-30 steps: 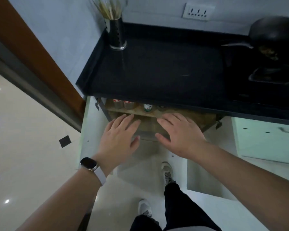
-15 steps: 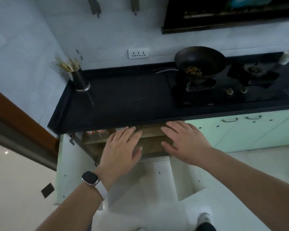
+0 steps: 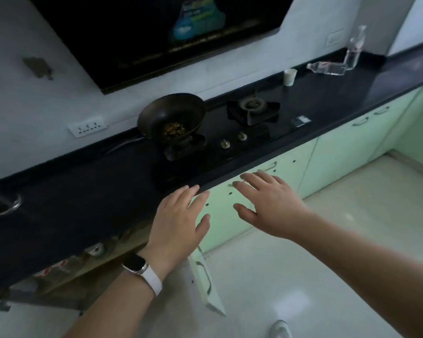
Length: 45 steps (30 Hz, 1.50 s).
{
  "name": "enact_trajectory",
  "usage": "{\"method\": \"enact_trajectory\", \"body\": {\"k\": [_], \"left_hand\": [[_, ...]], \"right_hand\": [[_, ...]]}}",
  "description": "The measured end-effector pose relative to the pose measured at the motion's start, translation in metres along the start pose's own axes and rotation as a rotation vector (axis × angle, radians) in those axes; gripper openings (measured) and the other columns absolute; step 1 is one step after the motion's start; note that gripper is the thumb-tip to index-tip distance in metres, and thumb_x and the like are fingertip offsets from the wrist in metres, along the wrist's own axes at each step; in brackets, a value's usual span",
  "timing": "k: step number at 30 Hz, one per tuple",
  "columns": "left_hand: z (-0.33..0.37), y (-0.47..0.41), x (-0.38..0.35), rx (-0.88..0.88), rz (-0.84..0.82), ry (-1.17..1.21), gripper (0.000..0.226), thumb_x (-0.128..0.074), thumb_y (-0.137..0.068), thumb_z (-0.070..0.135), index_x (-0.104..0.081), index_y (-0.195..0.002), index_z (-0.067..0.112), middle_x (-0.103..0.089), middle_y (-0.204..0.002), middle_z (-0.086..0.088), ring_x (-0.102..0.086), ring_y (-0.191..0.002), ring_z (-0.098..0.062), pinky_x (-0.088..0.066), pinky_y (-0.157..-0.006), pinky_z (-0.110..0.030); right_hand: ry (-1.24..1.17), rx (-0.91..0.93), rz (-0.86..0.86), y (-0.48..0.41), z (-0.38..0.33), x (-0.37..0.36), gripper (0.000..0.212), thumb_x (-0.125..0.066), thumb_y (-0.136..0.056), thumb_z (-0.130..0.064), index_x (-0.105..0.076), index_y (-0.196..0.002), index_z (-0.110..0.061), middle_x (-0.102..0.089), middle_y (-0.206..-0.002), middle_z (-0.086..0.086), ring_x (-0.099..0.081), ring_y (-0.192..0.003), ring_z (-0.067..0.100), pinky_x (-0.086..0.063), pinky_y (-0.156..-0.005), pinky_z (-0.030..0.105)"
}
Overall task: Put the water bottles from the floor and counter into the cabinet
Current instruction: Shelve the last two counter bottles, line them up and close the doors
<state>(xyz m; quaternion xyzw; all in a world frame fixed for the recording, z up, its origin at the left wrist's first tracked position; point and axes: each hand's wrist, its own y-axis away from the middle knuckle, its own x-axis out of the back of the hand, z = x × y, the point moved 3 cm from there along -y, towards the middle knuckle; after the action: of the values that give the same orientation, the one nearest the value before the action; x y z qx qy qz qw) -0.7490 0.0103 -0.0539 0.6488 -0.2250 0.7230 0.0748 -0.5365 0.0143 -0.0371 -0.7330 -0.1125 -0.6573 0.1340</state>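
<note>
Stretching out before the black counter (image 3: 83, 196), the person holds both hands flat and empty. The left hand (image 3: 178, 225), a watch (image 3: 137, 265) on its wrist, and the right hand (image 3: 269, 206) have their fingers spread wide, gripping nothing. Far along the counter, past a white cup (image 3: 289, 76), a lying bottle (image 3: 327, 68) rests just beside an upright bottle (image 3: 354, 48). Below left, the cabinet (image 3: 88, 270) stands open, its door (image 3: 205, 284) swung out, with blurred shelved bottles (image 3: 56, 267) inside. A wok (image 3: 171, 118) sits on the stove.
</note>
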Motion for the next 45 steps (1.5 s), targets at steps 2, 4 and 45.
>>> {"method": "enact_trajectory", "body": {"k": [2, 4, 45], "left_hand": [[0.036, -0.032, -0.007, -0.066, 0.004, -0.011, 0.053, -0.044, -0.092, 0.044, -0.06, -0.136, 0.019, -0.06, -0.138, -0.006, -0.052, -0.13, -0.028, -0.045, -0.102, -0.045], [0.069, -0.06, -0.012, -0.12, 0.007, -0.005, 0.053, -0.044, -0.092, 0.043, -0.061, -0.135, 0.018, -0.061, -0.137, -0.007, -0.053, -0.129, -0.029, -0.045, -0.102, -0.045], [0.256, -0.504, -0.153, -0.683, -0.007, 0.267, 0.052, -0.045, -0.088, 0.043, -0.061, -0.131, 0.017, -0.063, -0.131, -0.009, -0.056, -0.123, -0.032, -0.047, -0.098, -0.049]], "right_hand": [[-0.01, -0.036, 0.019, 0.012, 0.044, 0.005, 0.061, -0.027, -0.091, -0.057, -0.053, -0.133, -0.022, -0.055, -0.137, 0.004, -0.05, -0.126, 0.029, -0.044, -0.102, 0.046], [-0.015, -0.075, 0.042, 0.025, 0.084, 0.01, 0.059, -0.028, -0.092, -0.056, -0.054, -0.132, -0.021, -0.056, -0.136, 0.004, -0.051, -0.125, 0.03, -0.045, -0.101, 0.046], [0.115, -0.801, 0.12, -0.049, 0.452, 0.05, 0.057, -0.035, -0.093, -0.059, -0.05, -0.136, -0.025, -0.053, -0.139, 0.001, -0.046, -0.129, 0.026, -0.039, -0.102, 0.04]]}}
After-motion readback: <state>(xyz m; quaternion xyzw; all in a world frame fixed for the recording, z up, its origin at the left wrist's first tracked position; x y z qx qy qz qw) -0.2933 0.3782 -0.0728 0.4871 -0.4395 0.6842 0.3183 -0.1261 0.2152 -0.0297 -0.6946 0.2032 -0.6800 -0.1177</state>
